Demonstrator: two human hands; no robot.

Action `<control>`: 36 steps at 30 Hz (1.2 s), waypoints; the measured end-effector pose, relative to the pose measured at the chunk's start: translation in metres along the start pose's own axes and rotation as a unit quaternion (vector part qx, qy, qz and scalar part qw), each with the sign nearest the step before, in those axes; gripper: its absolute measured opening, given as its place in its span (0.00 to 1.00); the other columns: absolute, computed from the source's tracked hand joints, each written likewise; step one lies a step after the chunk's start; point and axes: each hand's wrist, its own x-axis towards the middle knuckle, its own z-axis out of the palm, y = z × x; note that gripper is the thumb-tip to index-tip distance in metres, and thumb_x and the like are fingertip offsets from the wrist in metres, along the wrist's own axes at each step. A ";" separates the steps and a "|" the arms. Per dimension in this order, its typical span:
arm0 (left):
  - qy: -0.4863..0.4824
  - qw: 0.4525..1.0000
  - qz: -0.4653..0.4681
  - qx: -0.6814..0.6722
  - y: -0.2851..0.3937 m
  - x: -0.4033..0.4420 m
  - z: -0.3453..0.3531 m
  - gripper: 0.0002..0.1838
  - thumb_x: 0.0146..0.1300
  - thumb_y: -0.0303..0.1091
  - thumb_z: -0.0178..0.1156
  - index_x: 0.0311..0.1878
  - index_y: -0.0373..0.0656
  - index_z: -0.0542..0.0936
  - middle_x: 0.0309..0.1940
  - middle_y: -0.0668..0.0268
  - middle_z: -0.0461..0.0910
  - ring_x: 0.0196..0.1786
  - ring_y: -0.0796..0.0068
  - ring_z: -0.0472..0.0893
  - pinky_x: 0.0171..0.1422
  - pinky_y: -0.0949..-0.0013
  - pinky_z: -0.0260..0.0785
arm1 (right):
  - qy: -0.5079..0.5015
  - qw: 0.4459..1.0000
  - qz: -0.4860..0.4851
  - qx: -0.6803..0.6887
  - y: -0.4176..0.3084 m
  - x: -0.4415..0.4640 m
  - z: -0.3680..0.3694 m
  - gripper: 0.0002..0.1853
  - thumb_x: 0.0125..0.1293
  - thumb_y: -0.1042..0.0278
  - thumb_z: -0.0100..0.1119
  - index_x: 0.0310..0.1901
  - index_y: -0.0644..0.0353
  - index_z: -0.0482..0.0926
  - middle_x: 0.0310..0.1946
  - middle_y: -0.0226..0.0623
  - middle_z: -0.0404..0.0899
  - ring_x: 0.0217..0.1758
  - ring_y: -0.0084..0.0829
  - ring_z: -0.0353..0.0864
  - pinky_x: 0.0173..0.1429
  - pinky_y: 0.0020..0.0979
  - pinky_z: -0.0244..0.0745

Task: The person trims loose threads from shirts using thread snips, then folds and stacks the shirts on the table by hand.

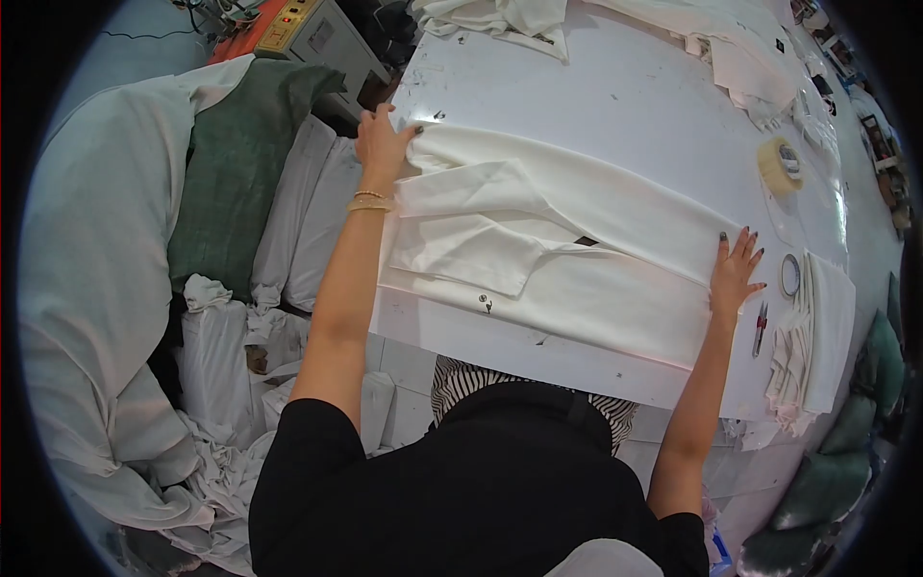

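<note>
A white garment [615,288] lies folded lengthwise on the white table [615,106], its sleeves laid over it toward the left end and a small dark label near its middle. At its upper left corner is my left hand [383,149], fingers apart, touching the cloth's edge. My right hand [735,269] rests with spread fingers on the garment's right end. Just right of that hand lie a roll of tape [790,276] and a small red-handled tool [760,330].
Folded white cloth strips [817,337] lie at the table's right edge, below a large yellowish tape roll [780,166]. More white garments [750,62] lie along the far side. Left of the table stand a green sack [231,173], wrapped white bundles [216,361] and a grey machine cabinet [332,48].
</note>
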 end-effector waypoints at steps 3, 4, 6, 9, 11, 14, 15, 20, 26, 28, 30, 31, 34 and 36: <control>-0.026 0.985 0.103 -0.138 -0.005 -0.002 -0.027 0.13 0.58 0.35 0.67 0.45 0.42 0.82 0.38 0.60 0.78 0.43 0.64 0.80 0.47 0.65 0.71 | 0.047 0.995 -0.026 0.085 -0.027 0.003 -0.024 0.28 0.72 0.49 0.47 0.70 0.51 0.61 0.71 0.41 0.58 0.74 0.41 0.56 0.70 0.59 0.52; -0.052 0.963 0.147 -0.221 -0.005 -0.003 -0.036 0.12 0.59 0.34 0.65 0.46 0.42 0.82 0.37 0.61 0.80 0.42 0.66 0.80 0.46 0.66 0.71 | 0.061 0.977 -0.067 0.191 -0.043 0.006 -0.032 0.26 0.71 0.52 0.50 0.67 0.54 0.65 0.68 0.42 0.62 0.70 0.41 0.62 0.68 0.52 0.58; -0.200 0.923 0.094 -0.316 0.000 -0.019 -0.051 0.12 0.64 0.36 0.61 0.46 0.41 0.83 0.36 0.62 0.82 0.39 0.70 0.80 0.44 0.69 0.70 | 0.005 0.898 -0.102 0.428 -0.100 -0.004 -0.059 0.17 0.69 0.62 0.55 0.53 0.63 0.77 0.51 0.40 0.78 0.50 0.35 0.79 0.57 0.33 0.71; -0.278 0.908 0.084 -0.304 0.004 -0.032 -0.063 0.15 0.68 0.41 0.56 0.46 0.40 0.83 0.33 0.62 0.84 0.36 0.74 0.80 0.42 0.71 0.69 | -0.287 0.767 -0.166 0.549 -0.203 -0.042 -0.063 0.19 0.68 0.57 0.55 0.50 0.64 0.78 0.39 0.40 0.81 0.40 0.30 0.78 0.48 0.30 0.73; -0.294 0.908 0.092 -0.285 0.001 -0.036 -0.062 0.18 0.70 0.44 0.55 0.47 0.39 0.83 0.32 0.61 0.84 0.35 0.73 0.80 0.42 0.71 0.69 | -0.319 0.804 -0.220 0.451 -0.257 -0.082 -0.045 0.22 0.63 0.55 0.60 0.50 0.64 0.77 0.37 0.40 0.80 0.40 0.30 0.78 0.47 0.30 0.72; -0.337 0.889 0.103 -0.291 -0.013 -0.040 -0.052 0.19 0.69 0.46 0.55 0.47 0.40 0.83 0.34 0.62 0.84 0.39 0.70 0.80 0.45 0.70 0.69 | -0.406 0.705 -0.321 0.486 -0.269 -0.093 -0.065 0.17 0.61 0.61 0.61 0.46 0.64 0.75 0.34 0.35 0.78 0.41 0.26 0.76 0.49 0.28 0.70; -0.355 0.884 0.112 -0.282 -0.017 -0.041 -0.053 0.19 0.68 0.46 0.57 0.47 0.40 0.83 0.36 0.62 0.83 0.42 0.69 0.79 0.47 0.70 0.69 | -0.450 0.635 -0.347 0.522 -0.267 -0.091 -0.072 0.14 0.62 0.63 0.61 0.44 0.64 0.75 0.33 0.33 0.77 0.41 0.24 0.75 0.50 0.27 0.70; -0.384 0.850 0.143 -0.331 -0.035 -0.049 -0.041 0.18 0.59 0.48 0.65 0.44 0.44 0.86 0.49 0.66 0.80 0.57 0.65 0.73 0.58 0.68 0.64 | -0.493 0.497 -0.216 0.681 -0.233 -0.073 -0.074 0.06 0.63 0.75 0.56 0.41 0.58 0.73 0.33 0.22 0.75 0.42 0.17 0.73 0.56 0.23 0.66; -0.338 0.884 0.260 -0.192 -0.004 -0.060 -0.078 0.23 0.47 0.52 0.72 0.46 0.53 0.86 0.55 0.72 0.77 0.65 0.68 0.66 0.67 0.57 0.53 | -0.482 0.500 -0.205 0.690 -0.240 -0.070 -0.072 0.07 0.65 0.74 0.57 0.43 0.57 0.73 0.38 0.23 0.79 0.47 0.17 0.75 0.58 0.23 0.66; -0.318 0.892 0.270 -0.172 0.000 -0.067 -0.080 0.24 0.45 0.52 0.73 0.47 0.56 0.86 0.54 0.71 0.77 0.65 0.69 0.65 0.68 0.55 0.50 | -0.482 0.495 -0.204 0.693 -0.241 -0.070 -0.071 0.08 0.65 0.74 0.57 0.45 0.58 0.74 0.39 0.24 0.80 0.47 0.17 0.76 0.59 0.24 0.67; -0.326 0.897 0.255 -0.156 0.008 -0.079 -0.086 0.26 0.43 0.51 0.74 0.48 0.58 0.84 0.55 0.71 0.75 0.65 0.67 0.65 0.68 0.55 0.51 | -0.487 0.489 -0.202 0.695 -0.240 -0.070 -0.074 0.10 0.64 0.75 0.58 0.47 0.59 0.75 0.39 0.25 0.81 0.46 0.18 0.76 0.58 0.24 0.67; -0.330 0.899 0.248 -0.148 0.011 -0.085 -0.090 0.27 0.42 0.50 0.75 0.49 0.59 0.84 0.55 0.70 0.74 0.64 0.67 0.65 0.68 0.55 0.51 | -0.483 0.509 -0.208 0.681 -0.238 -0.070 -0.076 0.11 0.64 0.75 0.58 0.48 0.60 0.77 0.39 0.26 0.81 0.46 0.18 0.77 0.58 0.25 0.68; -0.326 0.908 0.240 -0.112 0.014 -0.101 -0.097 0.29 0.40 0.47 0.76 0.50 0.59 0.82 0.57 0.70 0.71 0.64 0.65 0.64 0.68 0.54 0.51 | -0.478 0.553 -0.228 0.644 -0.233 -0.070 -0.082 0.13 0.62 0.77 0.58 0.49 0.61 0.80 0.39 0.27 0.82 0.45 0.19 0.77 0.58 0.25 0.68; -0.279 0.912 0.276 -0.117 0.019 -0.113 -0.097 0.27 0.42 0.41 0.76 0.49 0.58 0.80 0.59 0.70 0.69 0.66 0.64 0.63 0.68 0.53 0.51 | -0.486 0.559 -0.244 0.626 -0.229 -0.067 -0.079 0.14 0.61 0.78 0.58 0.49 0.61 0.81 0.39 0.27 0.82 0.45 0.19 0.77 0.59 0.25 0.68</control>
